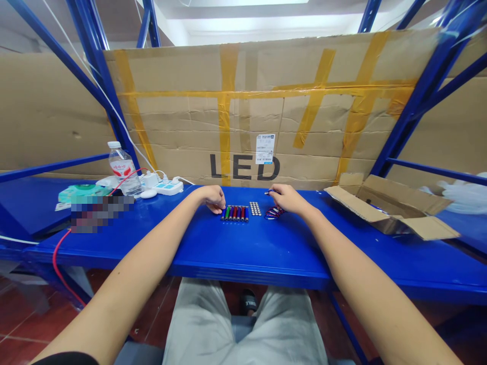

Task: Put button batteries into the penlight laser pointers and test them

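On the blue bench [243, 248] lies a row of several small coloured cylinders [235, 213], red, green, blue and purple, side by side. Just right of them sits a tight cluster of small silver button cells [255, 208]. My left hand [213, 197] rests curled on the bench, its fingertips at the left end of the row. My right hand [287, 197] is closed on a small dark blue piece [268, 192] at its fingertips. Below it lies a loose pile of red and blue clips or rings [273, 213].
An open cardboard box [391, 210] sits at the right. At the left stand a water bottle [122, 167], a white power strip [167, 186] with a red cable [57, 258], and a green packet [81, 193]. Taped cardboard marked LED [243, 116] backs the bench, between blue rack posts.
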`<state>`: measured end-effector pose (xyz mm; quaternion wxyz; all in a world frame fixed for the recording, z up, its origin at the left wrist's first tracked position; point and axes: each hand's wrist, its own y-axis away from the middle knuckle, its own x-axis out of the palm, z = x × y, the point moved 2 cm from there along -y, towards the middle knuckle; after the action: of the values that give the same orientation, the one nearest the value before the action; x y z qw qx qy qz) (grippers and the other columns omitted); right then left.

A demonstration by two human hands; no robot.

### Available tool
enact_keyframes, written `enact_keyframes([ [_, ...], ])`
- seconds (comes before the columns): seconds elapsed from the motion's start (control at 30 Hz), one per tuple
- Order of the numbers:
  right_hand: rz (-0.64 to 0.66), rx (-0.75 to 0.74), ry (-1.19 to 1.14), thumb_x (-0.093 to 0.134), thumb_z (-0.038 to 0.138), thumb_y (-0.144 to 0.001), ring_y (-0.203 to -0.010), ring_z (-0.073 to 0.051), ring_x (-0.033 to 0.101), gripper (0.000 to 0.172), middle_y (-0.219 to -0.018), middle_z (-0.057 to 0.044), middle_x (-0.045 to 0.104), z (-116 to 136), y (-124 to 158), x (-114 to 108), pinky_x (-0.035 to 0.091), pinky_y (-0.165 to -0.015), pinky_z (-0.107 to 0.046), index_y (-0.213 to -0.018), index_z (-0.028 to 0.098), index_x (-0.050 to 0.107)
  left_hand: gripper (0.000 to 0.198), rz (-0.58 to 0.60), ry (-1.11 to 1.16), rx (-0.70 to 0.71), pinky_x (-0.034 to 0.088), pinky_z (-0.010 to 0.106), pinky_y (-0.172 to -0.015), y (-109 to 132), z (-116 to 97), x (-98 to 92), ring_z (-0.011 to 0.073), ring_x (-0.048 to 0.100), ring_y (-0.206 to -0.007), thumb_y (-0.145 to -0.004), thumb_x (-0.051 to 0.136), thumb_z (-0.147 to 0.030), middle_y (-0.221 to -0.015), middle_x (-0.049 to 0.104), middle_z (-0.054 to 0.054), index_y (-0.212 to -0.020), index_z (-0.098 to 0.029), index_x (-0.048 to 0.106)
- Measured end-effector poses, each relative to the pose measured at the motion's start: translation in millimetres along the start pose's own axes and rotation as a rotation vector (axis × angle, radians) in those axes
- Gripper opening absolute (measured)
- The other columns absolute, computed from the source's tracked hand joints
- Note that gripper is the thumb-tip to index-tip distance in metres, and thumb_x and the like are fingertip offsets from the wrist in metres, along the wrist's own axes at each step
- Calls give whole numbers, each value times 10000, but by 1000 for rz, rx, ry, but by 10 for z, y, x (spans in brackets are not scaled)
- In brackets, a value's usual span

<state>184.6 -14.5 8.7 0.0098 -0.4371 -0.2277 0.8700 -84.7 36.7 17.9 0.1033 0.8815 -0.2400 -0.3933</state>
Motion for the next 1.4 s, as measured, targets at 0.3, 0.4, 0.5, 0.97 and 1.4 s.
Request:
enact_keyframes([
  [0.3,86,114,-271,485,272,-877,-466,-132,544,144,-519,24,559,46,24,65,386,-466,-229,-772,190,541,80,-433,-83,367,503,276,-648,-36,-148,-44,138,613,-617,-755,618,-171,-691,668,50,-802,-129,668],
  [0.4,142,167,-463,503,261,-876,-429,-121,535,125,-514,30,541,133,31,127,379,-425,-220,-773,192,520,234,-489,-105,714,499,286,-793,20,-310,183,151,634,-826,-788,632,-238,-919,696,60,-1003,-150,655],
  [0.5,227,180,-634,524,272,-871,-418,-124,535,139,-525,31,544,226,49,190,423,-444,-239,-757,198,496,295,-415,-115,907,489,279,-802,100,-432,439,154,626,-885,-790,656,-267,-978,685,61,-1060,-152,621],
  [0.97,120,-94,-339,449,220,-912,-886,-216,657,377,-954,-76,692,306,26,378,526,-847,-393,-1284,185,498,125,-510,-123,916,426,244,-668,137,-435,517,128,559,-689,-849,561,-251,-749,644,0,-895,-165,640],
  [1.4,-30,-416,-29,342,149,-941,-1170,-245,560,438,-1321,-150,580,370,38,406,437,-1008,-452,-1371,162,429,97,-333,282,916,515,279,-672,40,-430,490,132,640,-633,-774,626,-198,-702,658,12,-847,-134,618],
])
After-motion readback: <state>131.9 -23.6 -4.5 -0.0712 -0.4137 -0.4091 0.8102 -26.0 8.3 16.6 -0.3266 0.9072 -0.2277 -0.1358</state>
